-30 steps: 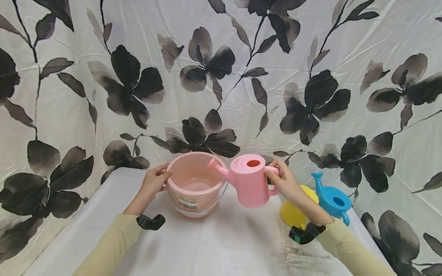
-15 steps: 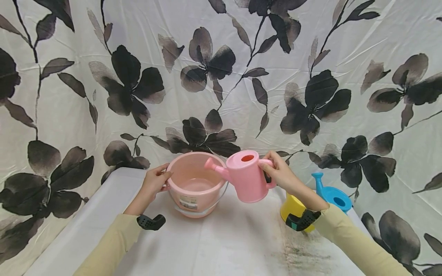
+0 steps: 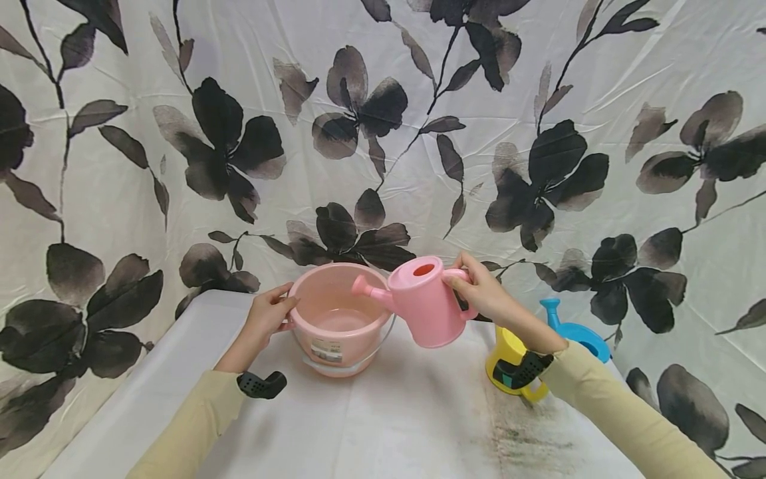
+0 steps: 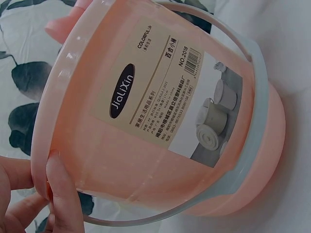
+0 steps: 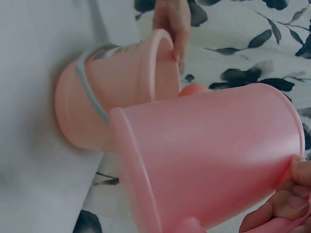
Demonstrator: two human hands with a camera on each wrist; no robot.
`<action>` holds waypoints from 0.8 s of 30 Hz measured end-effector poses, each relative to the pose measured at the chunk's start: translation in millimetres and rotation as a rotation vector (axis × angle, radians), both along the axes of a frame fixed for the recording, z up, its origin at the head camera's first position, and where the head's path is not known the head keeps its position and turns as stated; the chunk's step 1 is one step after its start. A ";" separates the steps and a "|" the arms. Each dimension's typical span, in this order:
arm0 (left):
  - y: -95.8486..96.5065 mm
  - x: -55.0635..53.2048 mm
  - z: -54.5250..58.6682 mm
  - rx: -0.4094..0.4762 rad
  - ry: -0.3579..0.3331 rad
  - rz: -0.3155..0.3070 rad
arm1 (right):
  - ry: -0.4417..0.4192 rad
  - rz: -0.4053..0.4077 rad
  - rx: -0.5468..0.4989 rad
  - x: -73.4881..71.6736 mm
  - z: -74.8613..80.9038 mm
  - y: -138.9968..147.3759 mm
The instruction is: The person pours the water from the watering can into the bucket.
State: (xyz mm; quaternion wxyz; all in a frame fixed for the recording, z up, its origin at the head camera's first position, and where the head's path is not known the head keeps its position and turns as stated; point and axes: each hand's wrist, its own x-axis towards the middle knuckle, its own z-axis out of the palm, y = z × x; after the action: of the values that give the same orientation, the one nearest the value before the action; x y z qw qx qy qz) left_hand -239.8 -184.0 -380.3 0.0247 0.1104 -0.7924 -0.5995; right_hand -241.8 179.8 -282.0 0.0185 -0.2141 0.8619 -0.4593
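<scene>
A light pink bucket (image 3: 335, 342) stands upright on the white-covered table, its pale bail handle (image 4: 257, 111) hanging down the front. My left hand (image 3: 268, 316) pinches the bucket's rim at its left side, thumb outside in the left wrist view. My right hand (image 3: 481, 293) grips the handle of a pink watering can (image 3: 427, 309), raised off the table right of the bucket. The can tilts left, and its spout's round head overlaps the bucket's opening in the head view. Close up in the right wrist view, the can's body (image 5: 209, 155) hides part of the bucket (image 5: 116, 92).
A yellow watering can (image 3: 505, 352) stands at the table's right, partly behind my right wrist. Beside it is a blue watering can (image 3: 583, 339), partly hidden by my sleeve. A dark smudge (image 3: 532, 439) marks the tablecloth at front right. Floral fabric (image 3: 383, 133) hangs behind.
My right hand has moved the pink watering can left and slightly up, tilting it further toward the bucket. The left hand and bucket have stayed in place.
</scene>
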 end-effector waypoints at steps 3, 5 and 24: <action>-0.5 0.1 -0.3 0.000 0.002 0.000 | -0.008 -0.008 0.009 -1.6 1.4 -1.7; -0.6 0.5 -0.3 -0.001 0.003 0.001 | -0.010 -0.012 0.021 -2.1 2.5 -2.9; -0.6 1.2 0.0 0.007 -0.005 0.004 | -0.026 -0.001 0.057 -1.3 6.5 -11.9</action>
State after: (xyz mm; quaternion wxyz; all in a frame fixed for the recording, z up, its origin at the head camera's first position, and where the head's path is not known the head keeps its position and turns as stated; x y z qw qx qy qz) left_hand -238.7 -184.6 -380.3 0.0234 0.1135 -0.7901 -0.6019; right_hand -243.2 167.9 -275.5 0.0357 -0.2070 0.8745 -0.4372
